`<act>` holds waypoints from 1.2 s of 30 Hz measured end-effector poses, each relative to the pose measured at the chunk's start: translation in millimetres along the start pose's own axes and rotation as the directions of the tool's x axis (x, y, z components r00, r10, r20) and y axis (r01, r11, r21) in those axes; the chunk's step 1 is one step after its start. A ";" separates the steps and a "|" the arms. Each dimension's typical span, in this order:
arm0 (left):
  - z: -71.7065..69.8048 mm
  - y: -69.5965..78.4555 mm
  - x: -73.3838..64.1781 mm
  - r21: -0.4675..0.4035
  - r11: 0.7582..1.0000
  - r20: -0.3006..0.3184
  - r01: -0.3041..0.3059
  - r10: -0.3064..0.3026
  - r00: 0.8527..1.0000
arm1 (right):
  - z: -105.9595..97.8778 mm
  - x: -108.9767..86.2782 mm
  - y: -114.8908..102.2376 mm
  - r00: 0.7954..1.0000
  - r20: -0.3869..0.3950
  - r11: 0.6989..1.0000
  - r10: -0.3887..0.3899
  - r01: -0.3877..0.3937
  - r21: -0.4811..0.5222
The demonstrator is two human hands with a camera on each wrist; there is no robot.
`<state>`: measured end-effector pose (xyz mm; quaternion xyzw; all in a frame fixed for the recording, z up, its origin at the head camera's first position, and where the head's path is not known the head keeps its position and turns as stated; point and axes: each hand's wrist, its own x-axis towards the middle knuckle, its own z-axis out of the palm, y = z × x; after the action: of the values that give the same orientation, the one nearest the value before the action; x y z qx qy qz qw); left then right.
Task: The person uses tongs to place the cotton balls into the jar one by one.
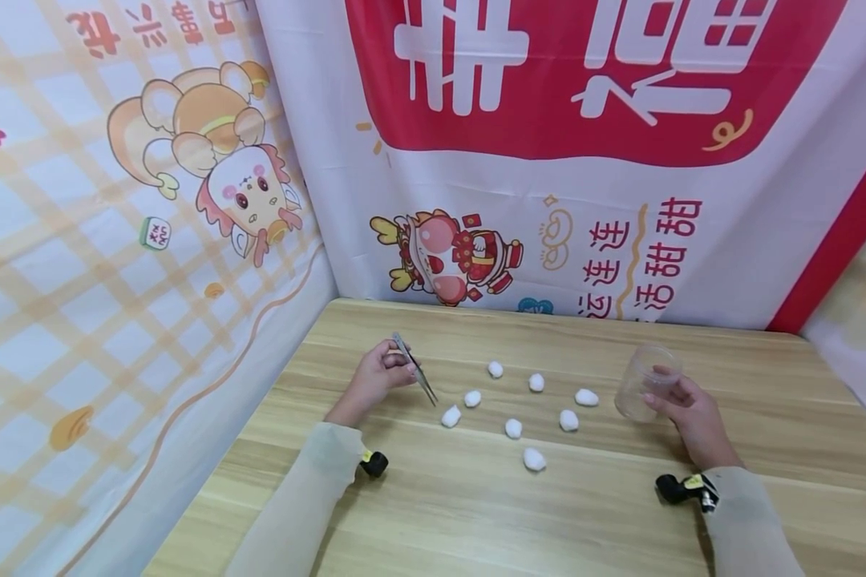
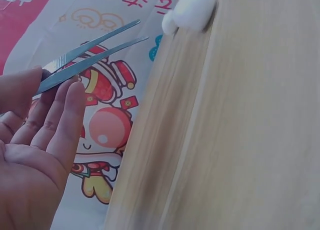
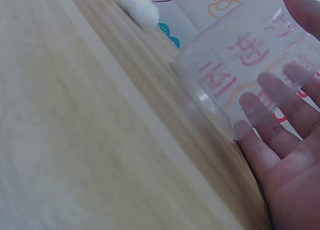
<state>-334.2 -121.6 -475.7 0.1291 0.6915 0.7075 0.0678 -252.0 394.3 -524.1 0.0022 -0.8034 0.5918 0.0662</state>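
i have the left hand (image 1: pixel 375 378) pinching tweezers (image 1: pixel 420 375) and the right hand (image 1: pixel 695 417) gripping the jar (image 1: pixel 633 389). cotton balls (image 1: pixel 513 429) lie between them on the surface (image 1: pixel 440 505), probably light, soft and squashable; i'd nip each gently mid-body.

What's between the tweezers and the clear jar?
Eight white cotton balls, scattered across the wooden tabletop; the head view shows it.

A pale cream left sleeve (image 1: pixel 303 489) and a matching right sleeve (image 1: pixel 750 521) were worn. Near their ends, a rounded black left camera (image 1: pixel 376 465) and right camera (image 1: pixel 669 489) were fitted, each marked with a yellow patch (image 1: pixel 694 481).
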 end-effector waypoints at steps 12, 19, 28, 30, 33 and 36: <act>15.1 -3.1 -0.7 -0.074 0.997 -0.013 -0.018 0.017 1.000 | 2.1 -0.8 -0.5 1.000 0.001 1.000 0.003 -0.003 0.026; 23.9 -7.8 -0.9 -0.083 0.996 -0.006 -0.025 0.025 1.000 | 0.7 0.7 -1.1 1.000 0.003 1.000 0.014 -0.014 0.021; 28.0 -13.9 -1.0 -0.070 0.997 -0.021 -0.010 0.009 1.000 | -0.8 0.3 -1.8 1.000 0.004 1.000 0.023 -0.023 0.016; 29.1 -14.3 -1.4 -0.067 0.998 -0.023 -0.009 0.007 1.000 | -0.7 0.1 -0.9 1.000 0.004 1.000 0.018 -0.018 0.009; 30.8 -14.9 -1.7 -0.062 0.998 -0.031 -0.007 0.005 0.999 | -0.4 0.0 0.2 1.000 0.005 1.000 0.013 -0.013 0.014; 33.1 -15.2 -1.7 -0.058 0.998 -0.038 -0.005 0.003 0.999 | -0.4 0.3 0.6 1.000 0.007 0.999 0.009 -0.009 0.035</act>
<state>-324.7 -89.8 -490.6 0.1148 0.6715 0.7299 0.0569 -252.3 394.9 -524.5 0.0017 -0.7930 0.6062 0.0606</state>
